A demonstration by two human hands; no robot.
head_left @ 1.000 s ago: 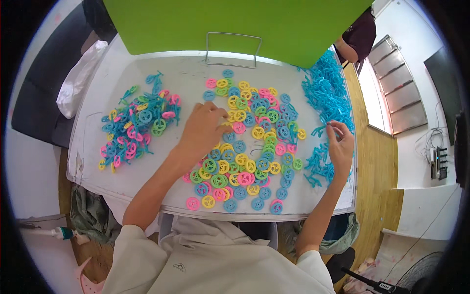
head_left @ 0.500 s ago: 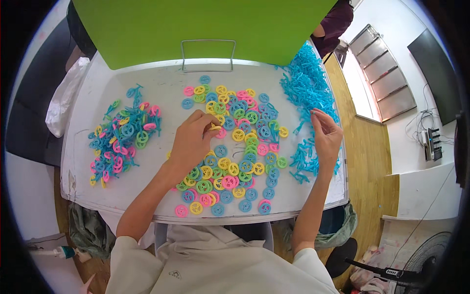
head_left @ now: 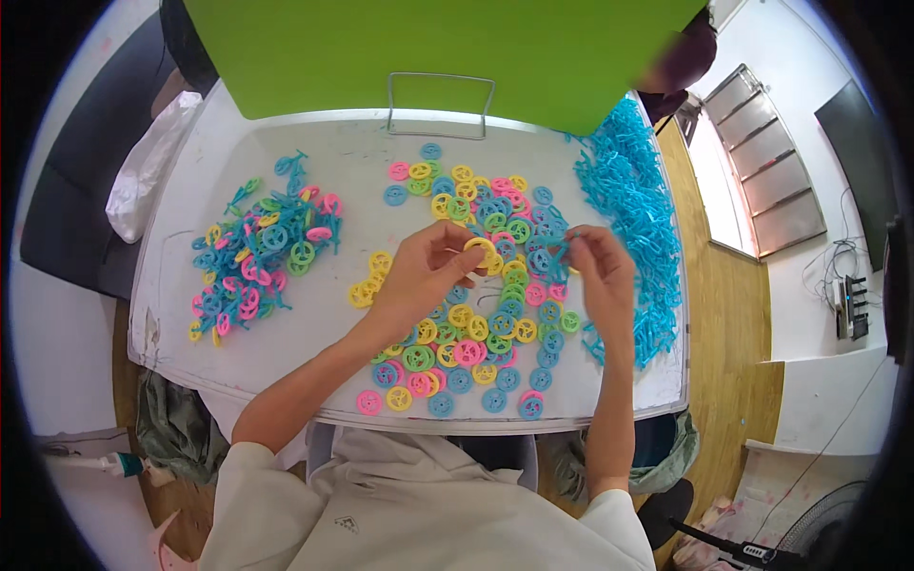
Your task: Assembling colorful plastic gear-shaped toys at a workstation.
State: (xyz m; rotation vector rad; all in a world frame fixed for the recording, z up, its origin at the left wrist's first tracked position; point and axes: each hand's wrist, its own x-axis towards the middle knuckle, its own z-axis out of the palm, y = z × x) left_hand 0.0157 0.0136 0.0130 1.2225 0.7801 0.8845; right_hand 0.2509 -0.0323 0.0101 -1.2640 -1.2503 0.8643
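My left hand (head_left: 424, 281) pinches a yellow plastic wheel (head_left: 483, 250) between thumb and fingertips, above the middle of the table. To its right, my right hand (head_left: 606, 276) is closed on a small blue plastic stick (head_left: 562, 255), partly hidden by the fingers and hard to tell from the blue pieces behind. Beneath and around both hands spread loose spoked wheels (head_left: 467, 353) in pink, yellow, green and blue. On the right lies a large heap of blue plastic sticks (head_left: 638, 205). Wheels joined to blue sticks form a pile (head_left: 257, 252) on the left.
A green panel (head_left: 438, 48) with a wire handle (head_left: 441, 74) stands along the back of the white table (head_left: 286, 371). A white bag (head_left: 148, 171) hangs at the left edge. Another person (head_left: 681, 67) is at the far right. A fan (head_left: 809, 533) stands lower right.
My left hand has moved right with the yellow wheel. My right hand has come inward from the blue heap, bringing a blue stick close to the left hand. The view has shifted slightly.
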